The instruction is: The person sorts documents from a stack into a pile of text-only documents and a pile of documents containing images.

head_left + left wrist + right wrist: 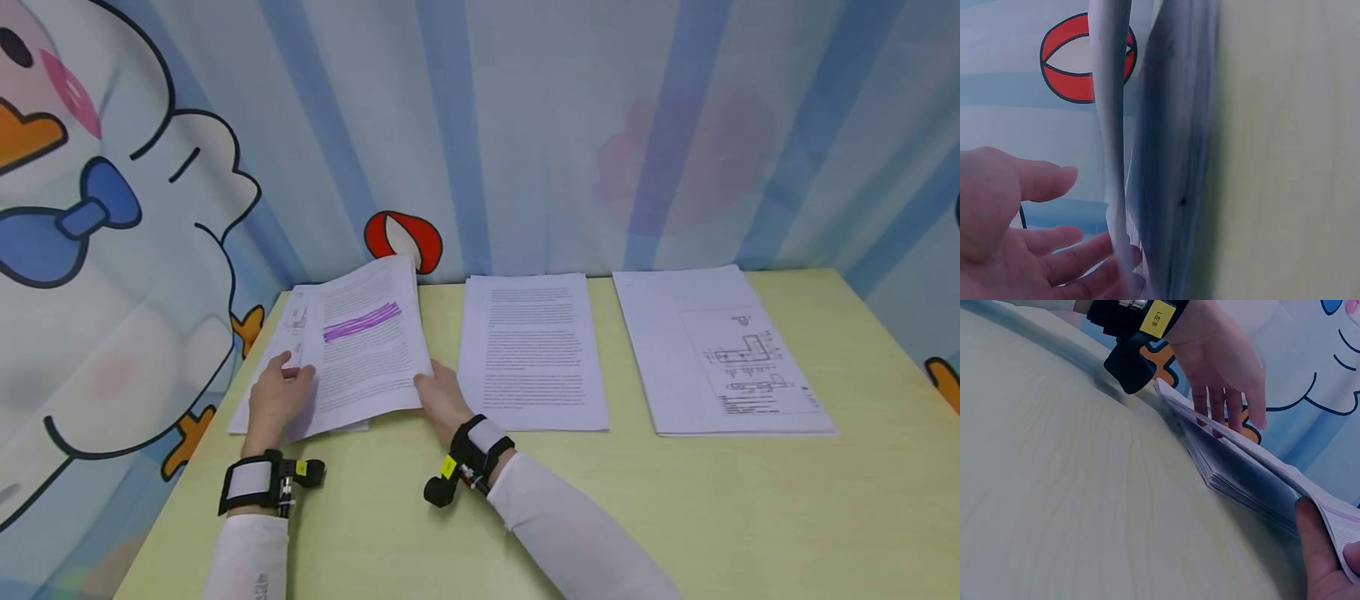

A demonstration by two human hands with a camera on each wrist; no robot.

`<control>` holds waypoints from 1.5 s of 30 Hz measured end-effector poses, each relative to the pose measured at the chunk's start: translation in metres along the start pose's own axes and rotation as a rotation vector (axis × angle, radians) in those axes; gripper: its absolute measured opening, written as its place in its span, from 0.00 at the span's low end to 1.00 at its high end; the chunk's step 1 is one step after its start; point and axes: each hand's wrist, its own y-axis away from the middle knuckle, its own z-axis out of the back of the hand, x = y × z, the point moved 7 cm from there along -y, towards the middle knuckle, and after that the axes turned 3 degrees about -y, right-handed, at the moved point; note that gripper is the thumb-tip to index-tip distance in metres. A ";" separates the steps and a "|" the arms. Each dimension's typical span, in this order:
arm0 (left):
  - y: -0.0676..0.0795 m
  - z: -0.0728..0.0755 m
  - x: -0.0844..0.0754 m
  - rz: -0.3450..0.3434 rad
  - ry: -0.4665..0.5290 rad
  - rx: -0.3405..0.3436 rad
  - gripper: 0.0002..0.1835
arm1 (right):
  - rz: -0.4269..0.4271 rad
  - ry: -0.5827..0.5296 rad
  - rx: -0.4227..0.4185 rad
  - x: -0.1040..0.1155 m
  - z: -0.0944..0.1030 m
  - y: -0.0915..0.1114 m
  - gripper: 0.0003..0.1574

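A printed sheet with purple highlighter strokes is raised at a tilt over the left paper stack, partly covering it. My right hand pinches its lower right corner; the right wrist view has the thumb on the printed face and a finger underneath. At the sheet's lower left is my left hand. Its thumb stands apart from the paper in the left wrist view, and the loosely extended fingers reach the paper's edge. Whether more than one sheet is lifted, I cannot tell.
A middle stack of text pages lies just right of my right hand. Farther right is a stack with a technical drawing on top. All rest on a pale yellow table against a patterned curtain.
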 end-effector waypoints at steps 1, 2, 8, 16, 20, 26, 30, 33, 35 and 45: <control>-0.002 -0.001 0.002 0.013 0.028 -0.002 0.35 | 0.000 -0.011 0.003 0.001 0.002 0.001 0.24; -0.003 -0.002 0.002 0.023 0.064 -0.009 0.36 | 0.006 -0.024 0.009 0.003 0.005 0.002 0.24; -0.004 -0.017 -0.003 0.091 0.386 0.047 0.36 | 0.037 -0.114 0.060 0.017 0.022 0.006 0.24; 0.012 -0.033 -0.043 -0.007 0.616 0.190 0.27 | 0.068 -0.013 0.059 0.043 0.056 0.017 0.23; 0.023 -0.043 -0.065 -0.088 0.640 0.241 0.24 | 0.068 0.127 0.016 0.057 0.081 0.022 0.20; 0.042 -0.064 -0.100 -0.172 0.617 0.285 0.22 | 0.063 0.227 -0.072 0.076 0.125 0.031 0.20; 0.047 -0.084 -0.123 -0.244 0.575 0.282 0.21 | 0.086 0.297 -0.150 0.088 0.153 0.036 0.26; 0.050 -0.099 -0.138 -0.297 0.541 0.320 0.23 | 0.112 0.397 -0.202 0.095 0.170 0.042 0.30; 0.051 -0.111 -0.147 -0.324 0.513 0.363 0.24 | 0.124 0.472 -0.227 0.097 0.182 0.046 0.32; 0.062 -0.146 -0.172 -0.297 0.404 0.500 0.26 | 0.139 0.714 -0.244 0.097 0.219 0.057 0.34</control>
